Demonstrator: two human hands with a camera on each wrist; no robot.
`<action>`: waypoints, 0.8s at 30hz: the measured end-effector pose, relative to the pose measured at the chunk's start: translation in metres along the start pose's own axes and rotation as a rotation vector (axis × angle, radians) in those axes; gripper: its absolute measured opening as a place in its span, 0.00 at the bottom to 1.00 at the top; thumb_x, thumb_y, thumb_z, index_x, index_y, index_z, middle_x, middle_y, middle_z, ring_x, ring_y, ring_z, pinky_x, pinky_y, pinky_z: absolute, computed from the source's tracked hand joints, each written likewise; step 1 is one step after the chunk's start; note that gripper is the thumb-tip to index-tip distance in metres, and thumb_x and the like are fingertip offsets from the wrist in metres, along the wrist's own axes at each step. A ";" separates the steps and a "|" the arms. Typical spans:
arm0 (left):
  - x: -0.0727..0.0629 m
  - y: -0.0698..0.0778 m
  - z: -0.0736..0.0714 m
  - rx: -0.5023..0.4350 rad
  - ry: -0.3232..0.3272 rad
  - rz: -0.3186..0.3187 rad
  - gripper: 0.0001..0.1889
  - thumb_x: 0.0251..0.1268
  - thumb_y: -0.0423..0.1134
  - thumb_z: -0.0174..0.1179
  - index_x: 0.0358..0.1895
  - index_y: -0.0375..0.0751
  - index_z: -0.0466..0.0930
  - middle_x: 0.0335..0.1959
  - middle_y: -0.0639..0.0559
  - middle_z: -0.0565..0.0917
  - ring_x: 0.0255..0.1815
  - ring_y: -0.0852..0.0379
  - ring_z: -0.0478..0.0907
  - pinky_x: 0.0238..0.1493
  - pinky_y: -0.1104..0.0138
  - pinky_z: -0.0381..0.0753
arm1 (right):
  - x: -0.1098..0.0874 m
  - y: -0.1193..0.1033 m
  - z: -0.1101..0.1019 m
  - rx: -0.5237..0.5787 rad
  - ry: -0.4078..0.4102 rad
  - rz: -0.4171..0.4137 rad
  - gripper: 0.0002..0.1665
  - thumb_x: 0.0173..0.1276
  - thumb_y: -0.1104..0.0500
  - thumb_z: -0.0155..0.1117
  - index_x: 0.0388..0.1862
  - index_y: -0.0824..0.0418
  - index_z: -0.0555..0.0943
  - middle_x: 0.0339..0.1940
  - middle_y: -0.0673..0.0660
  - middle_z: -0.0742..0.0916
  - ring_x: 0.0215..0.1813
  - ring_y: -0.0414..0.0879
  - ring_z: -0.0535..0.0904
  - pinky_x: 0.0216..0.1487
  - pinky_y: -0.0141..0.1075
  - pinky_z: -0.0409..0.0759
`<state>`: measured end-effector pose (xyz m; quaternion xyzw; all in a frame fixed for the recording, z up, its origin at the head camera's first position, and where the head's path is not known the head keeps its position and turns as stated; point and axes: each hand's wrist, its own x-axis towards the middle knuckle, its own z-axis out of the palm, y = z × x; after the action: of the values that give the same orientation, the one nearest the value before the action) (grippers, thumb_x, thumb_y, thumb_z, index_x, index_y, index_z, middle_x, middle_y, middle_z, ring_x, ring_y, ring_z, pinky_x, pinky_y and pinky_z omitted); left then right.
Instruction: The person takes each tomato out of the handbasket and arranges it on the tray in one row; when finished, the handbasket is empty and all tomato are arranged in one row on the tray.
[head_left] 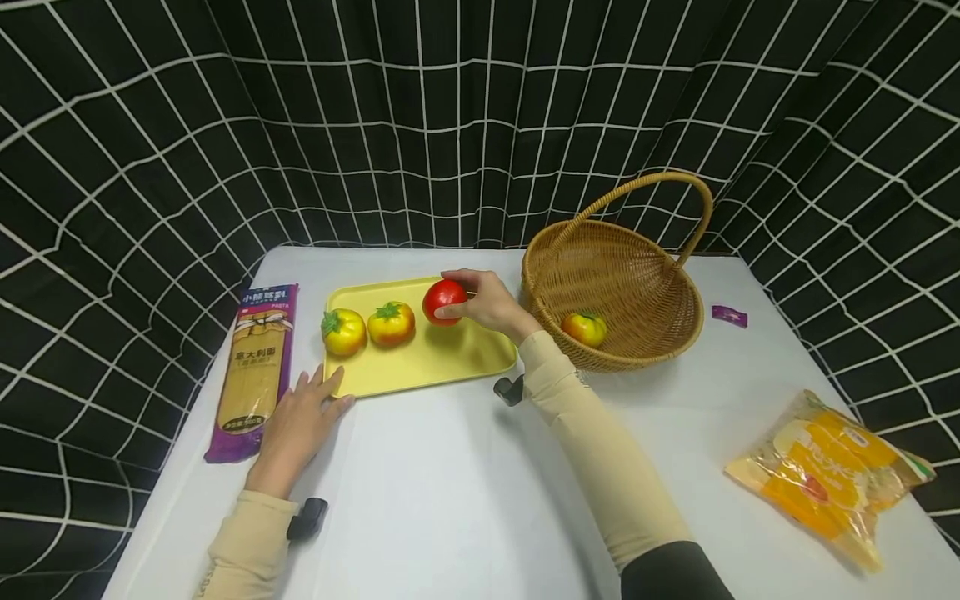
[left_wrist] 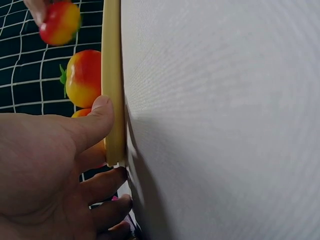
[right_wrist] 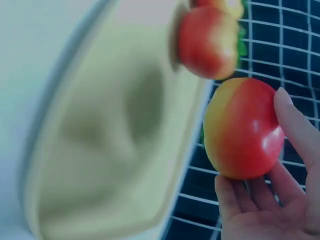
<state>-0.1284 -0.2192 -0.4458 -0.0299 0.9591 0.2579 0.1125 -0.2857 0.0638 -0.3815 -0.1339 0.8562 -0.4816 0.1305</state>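
Observation:
A red and yellow tomato (head_left: 444, 302) is in my right hand (head_left: 495, 307), gripped between thumb and fingers above the yellow tray (head_left: 457, 358). The right wrist view shows the held tomato (right_wrist: 243, 128) raised off the tray, the thumb on one side and fingertips on the other. Two more tomatoes, one in the middle (head_left: 392, 323) and one at the left end (head_left: 344, 332), sit on the tray with green leafy tops. My left hand (head_left: 300, 421) holds the tray's near left corner, its thumb (left_wrist: 102, 112) against the rim.
A wicker basket (head_left: 622, 275) with a tall handle leans at the back right, one tomato (head_left: 585, 329) inside. A pasta packet (head_left: 255, 367) lies left of the tray. An orange snack bag (head_left: 828, 467) and a small purple sachet (head_left: 729, 316) lie on the right.

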 end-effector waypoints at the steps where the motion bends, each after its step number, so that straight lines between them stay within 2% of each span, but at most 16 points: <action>1: 0.000 0.001 0.000 0.004 0.000 0.000 0.34 0.85 0.51 0.52 0.84 0.40 0.58 0.85 0.29 0.51 0.87 0.25 0.42 0.86 0.34 0.40 | 0.002 0.004 0.003 0.011 0.013 0.007 0.41 0.64 0.63 0.80 0.76 0.59 0.77 0.75 0.61 0.81 0.76 0.56 0.77 0.80 0.45 0.75; 5: 0.000 0.001 0.000 0.011 -0.001 -0.003 0.34 0.85 0.51 0.53 0.84 0.41 0.58 0.86 0.29 0.51 0.87 0.25 0.42 0.86 0.35 0.40 | 0.009 0.015 0.013 0.070 0.051 0.024 0.41 0.63 0.65 0.81 0.75 0.60 0.78 0.76 0.62 0.81 0.76 0.57 0.77 0.81 0.46 0.74; 10: 0.000 0.000 -0.001 -0.003 -0.001 -0.008 0.34 0.85 0.51 0.52 0.84 0.40 0.58 0.86 0.29 0.51 0.87 0.26 0.41 0.87 0.35 0.39 | 0.013 0.026 0.021 0.114 0.038 0.051 0.41 0.64 0.64 0.80 0.76 0.61 0.76 0.77 0.62 0.80 0.78 0.58 0.76 0.82 0.47 0.72; 24: 0.001 0.001 0.000 -0.010 0.001 -0.021 0.34 0.85 0.50 0.52 0.84 0.42 0.57 0.86 0.31 0.50 0.87 0.27 0.41 0.87 0.35 0.38 | 0.016 0.039 0.033 0.141 0.050 0.083 0.42 0.65 0.64 0.79 0.77 0.60 0.75 0.77 0.63 0.79 0.78 0.58 0.75 0.82 0.47 0.73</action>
<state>-0.1293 -0.2188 -0.4457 -0.0406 0.9575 0.2616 0.1145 -0.2929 0.0518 -0.4335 -0.0768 0.8279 -0.5381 0.1382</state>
